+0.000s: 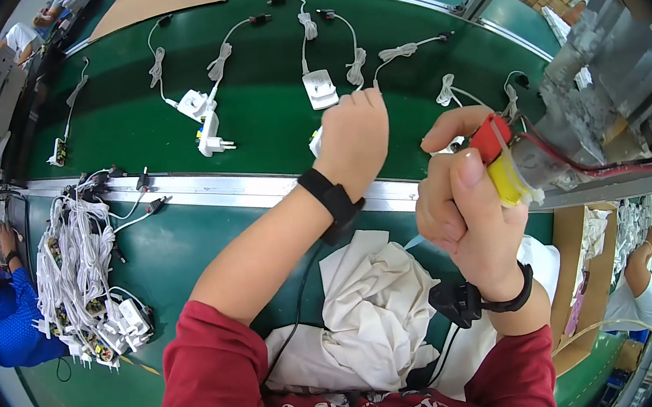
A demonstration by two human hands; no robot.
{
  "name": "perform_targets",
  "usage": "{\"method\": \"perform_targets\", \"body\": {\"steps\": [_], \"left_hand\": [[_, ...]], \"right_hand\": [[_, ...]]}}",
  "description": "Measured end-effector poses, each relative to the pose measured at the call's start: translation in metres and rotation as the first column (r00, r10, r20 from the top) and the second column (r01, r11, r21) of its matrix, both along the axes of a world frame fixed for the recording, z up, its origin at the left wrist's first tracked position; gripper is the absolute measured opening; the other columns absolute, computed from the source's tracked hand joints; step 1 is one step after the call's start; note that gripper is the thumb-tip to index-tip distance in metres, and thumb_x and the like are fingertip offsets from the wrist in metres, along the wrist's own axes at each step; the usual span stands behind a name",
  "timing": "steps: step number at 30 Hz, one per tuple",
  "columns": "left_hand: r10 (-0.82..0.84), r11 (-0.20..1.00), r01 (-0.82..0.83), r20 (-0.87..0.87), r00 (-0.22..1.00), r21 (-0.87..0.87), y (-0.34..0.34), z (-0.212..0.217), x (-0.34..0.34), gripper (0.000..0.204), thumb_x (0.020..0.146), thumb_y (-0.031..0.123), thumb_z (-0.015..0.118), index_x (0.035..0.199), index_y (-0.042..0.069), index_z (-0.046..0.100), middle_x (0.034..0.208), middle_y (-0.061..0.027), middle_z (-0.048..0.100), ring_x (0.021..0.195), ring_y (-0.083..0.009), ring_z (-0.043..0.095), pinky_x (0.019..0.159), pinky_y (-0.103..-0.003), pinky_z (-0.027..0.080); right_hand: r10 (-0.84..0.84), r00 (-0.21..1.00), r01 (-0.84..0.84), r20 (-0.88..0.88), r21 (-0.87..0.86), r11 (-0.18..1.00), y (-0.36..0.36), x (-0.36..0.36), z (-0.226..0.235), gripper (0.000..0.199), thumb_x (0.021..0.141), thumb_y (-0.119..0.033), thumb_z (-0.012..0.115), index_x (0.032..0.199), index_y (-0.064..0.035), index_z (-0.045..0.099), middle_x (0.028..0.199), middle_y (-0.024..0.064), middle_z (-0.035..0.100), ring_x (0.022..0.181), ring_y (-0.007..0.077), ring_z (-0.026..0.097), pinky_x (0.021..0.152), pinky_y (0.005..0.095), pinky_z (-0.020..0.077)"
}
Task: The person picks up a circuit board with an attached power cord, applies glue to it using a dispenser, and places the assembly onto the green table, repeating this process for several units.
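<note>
White plug adapters [320, 89] lie along a green conveyor [267, 114], a heap of corded units [76, 272] on the near side, as a worker's curled right hand [474, 215] and bent left hand [354, 136] sit at a red-and-yellow fitting [506, 176] and a half-hidden adapter [316, 142] respectively, any grip impossible to tell; the step appears to be handling single adapters, the next move seemingly calling for a sure left-hand pinch

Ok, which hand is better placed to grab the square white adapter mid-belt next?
Probably the left hand: it is over the belt, right beside that adapter, though its grip is hidden. The right hand is farther off, at the red piece.
</note>
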State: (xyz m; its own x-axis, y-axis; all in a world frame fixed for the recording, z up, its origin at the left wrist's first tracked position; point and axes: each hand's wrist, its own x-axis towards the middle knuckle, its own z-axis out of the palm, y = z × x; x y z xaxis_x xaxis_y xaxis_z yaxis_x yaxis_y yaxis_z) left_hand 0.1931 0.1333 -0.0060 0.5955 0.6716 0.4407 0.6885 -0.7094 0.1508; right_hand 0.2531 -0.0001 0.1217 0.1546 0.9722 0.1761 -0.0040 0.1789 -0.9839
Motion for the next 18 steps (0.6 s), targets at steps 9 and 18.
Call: {"method": "perform_targets", "body": {"steps": [9,18], "left_hand": [[0.041,0.943,-0.096,-0.175,0.984,-0.319,0.050,0.041,-0.059,0.028,0.075,0.017,0.058,0.094,-0.002,0.052,0.089,-0.0133,0.064,0.067,-0.0212,0.064,0.052,-0.027,0.048],[0.397,-0.296,0.658,0.537,0.744,-0.692,-0.077,0.040,-0.077,0.038,0.087,0.012,0.051,0.122,0.006,0.036,0.103,-0.0087,0.060,0.096,-0.0155,0.059,0.059,-0.024,0.050]], "right_hand": [[-0.046,0.988,0.043,-0.147,-0.025,0.999,0.002,-0.007,0.004,0.028,0.090,-0.026,0.054,0.100,-0.0001,0.047,0.058,-0.0045,0.042,0.045,0.0017,0.033,0.042,0.0186,0.0246],[-0.139,0.990,0.139,0.020,0.025,0.990,0.007,0.000,0.015,0.034,0.096,-0.032,0.043,0.103,0.0015,0.040,0.047,-0.0024,0.033,0.036,0.0050,0.028,0.035,0.0211,0.0232]]}}
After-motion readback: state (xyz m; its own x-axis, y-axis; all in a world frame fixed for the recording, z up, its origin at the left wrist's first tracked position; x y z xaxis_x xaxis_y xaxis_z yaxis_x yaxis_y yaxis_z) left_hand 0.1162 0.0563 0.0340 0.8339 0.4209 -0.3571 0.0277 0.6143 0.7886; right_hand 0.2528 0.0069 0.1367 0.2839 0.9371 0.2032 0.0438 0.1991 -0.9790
